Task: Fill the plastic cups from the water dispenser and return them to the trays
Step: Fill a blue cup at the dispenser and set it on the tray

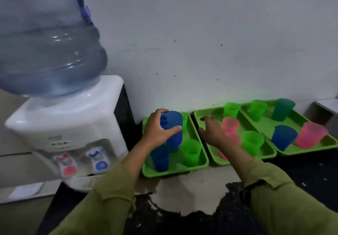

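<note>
Item one: my left hand [159, 131], fingers and thumb wrapped round a translucent blue plastic cup [172, 125], held above the leftmost green plastic tray [182, 170].
Item two: my right hand [213, 131], slack and empty, over the middle green tray [245, 126].
Progress: I cannot tell which cups hold water, so I judge much remains.
Room: the white water dispenser [73, 121] is just beside the tray, neighbouring cups crowd close, and the tray rims are raised.

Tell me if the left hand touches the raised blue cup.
Touching. Head view: the left hand grips the raised blue cup, thumb across its front, fingers behind.
</note>
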A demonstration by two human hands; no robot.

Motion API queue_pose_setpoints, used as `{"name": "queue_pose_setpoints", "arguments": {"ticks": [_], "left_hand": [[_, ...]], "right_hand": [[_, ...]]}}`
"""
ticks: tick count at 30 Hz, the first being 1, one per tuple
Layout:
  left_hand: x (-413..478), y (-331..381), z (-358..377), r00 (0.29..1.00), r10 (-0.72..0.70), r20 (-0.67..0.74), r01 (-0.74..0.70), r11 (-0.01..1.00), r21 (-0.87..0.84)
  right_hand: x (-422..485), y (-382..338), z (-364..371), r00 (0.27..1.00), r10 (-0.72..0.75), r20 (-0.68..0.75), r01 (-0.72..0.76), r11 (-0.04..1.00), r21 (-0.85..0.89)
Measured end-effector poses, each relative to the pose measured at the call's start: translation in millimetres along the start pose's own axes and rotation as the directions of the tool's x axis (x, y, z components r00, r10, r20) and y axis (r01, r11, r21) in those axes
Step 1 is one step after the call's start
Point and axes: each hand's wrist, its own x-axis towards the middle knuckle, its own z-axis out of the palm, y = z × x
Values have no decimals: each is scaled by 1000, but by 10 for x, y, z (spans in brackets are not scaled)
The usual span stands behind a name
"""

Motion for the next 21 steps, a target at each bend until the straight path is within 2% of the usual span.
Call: {"name": "queue_pose_setpoints", "arguments": {"ticks": [4, 11, 16, 21], "left_hand": [[-425, -217, -364, 1000, -6, -21, 5, 999, -38], [-1011, -519, -735, 991, -114, -76, 104, 987, -120], [-1380, -837, -919, 967, -247, -60, 242, 967, -84], [-1590, -1163, -1061, 931, -364, -14, 363, 932, -16]], "right_hand": [[-324, -386, 299, 996, -74, 40, 72, 996, 46], [-645, -847, 606, 969, -210, 132, 202, 977, 69], [-807, -1080, 799, 947, -258, 189, 249, 966, 71], [-943, -1282, 1020, 943, -247, 225, 238, 969, 67]]}}
